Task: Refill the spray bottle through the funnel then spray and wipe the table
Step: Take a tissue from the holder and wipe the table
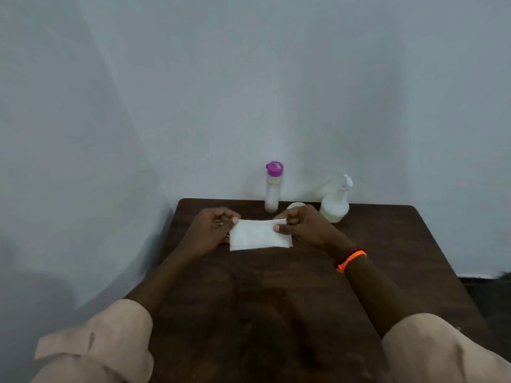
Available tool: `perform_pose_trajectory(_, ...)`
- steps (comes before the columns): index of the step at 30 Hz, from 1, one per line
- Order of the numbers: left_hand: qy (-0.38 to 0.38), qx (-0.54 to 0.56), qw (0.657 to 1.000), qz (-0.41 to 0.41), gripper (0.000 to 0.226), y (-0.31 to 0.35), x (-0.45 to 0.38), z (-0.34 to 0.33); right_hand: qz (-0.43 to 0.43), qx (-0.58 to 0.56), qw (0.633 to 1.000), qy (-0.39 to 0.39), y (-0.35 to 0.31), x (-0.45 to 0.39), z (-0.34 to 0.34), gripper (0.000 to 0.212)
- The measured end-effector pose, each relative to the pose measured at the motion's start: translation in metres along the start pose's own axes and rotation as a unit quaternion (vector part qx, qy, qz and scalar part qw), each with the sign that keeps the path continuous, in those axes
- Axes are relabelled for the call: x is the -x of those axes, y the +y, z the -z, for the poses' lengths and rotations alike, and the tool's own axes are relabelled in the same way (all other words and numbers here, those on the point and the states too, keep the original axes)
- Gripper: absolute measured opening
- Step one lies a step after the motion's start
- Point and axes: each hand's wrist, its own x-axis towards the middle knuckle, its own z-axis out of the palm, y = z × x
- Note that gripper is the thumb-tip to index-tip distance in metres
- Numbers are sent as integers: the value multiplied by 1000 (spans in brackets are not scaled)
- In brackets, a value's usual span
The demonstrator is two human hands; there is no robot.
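Note:
A folded white cloth hangs just above the dark wooden table, held by its top corners. My left hand pinches the left corner and my right hand pinches the right one. A white spray bottle with its trigger head on stands at the table's far edge, right of my right hand. A tall clear bottle with a purple cap stands at the far edge behind the cloth. A pale round object, perhaps the funnel, peeks out behind my right hand.
The table stands in a corner, with pale walls close along its far and left sides. Its right edge drops to a dark floor. Bare wood stretches between my forearms.

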Motion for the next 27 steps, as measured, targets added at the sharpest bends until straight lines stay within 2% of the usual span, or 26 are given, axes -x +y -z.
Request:
perform_pose_trajectory(2,2,-14,1000,-2,12,-2,15,-21,-27,-20,999,6,10,16,0,23)
perform_pose_trajectory(4,16,-109,992,-58,25,4,38,-42,-44,-33,998,23,15,33,-3,19)
perform_pose_trajectory(7,-34,-185,969,-159,40,15,62,-80,-63,-53,995,53,28,47,-4,18)
perform_pose_trajectory(9,-52,-204,958,-193,44,18,73,-102,-81,-78,992,60,35,57,-5,19)
perform_pose_trajectory(14,-26,-199,948,-248,21,19,81,-129,-95,-120,987,52,45,77,-1,16)
perform_pose_trajectory(17,-10,-190,951,-243,11,25,83,-135,-113,-158,980,47,49,85,3,22)
perform_pose_trajectory(19,15,-162,961,-224,8,34,84,-142,-120,-207,970,39,51,89,7,36)
perform_pose_trajectory(22,50,-77,989,-118,9,42,82,-148,-126,-277,952,18,49,97,16,48)
perform_pose_trajectory(25,10,13,999,-39,8,43,79,-153,-129,-274,953,-21,51,103,28,38)
perform_pose_trajectory(27,10,54,998,10,7,43,73,-157,-136,-237,961,-35,60,101,37,29)
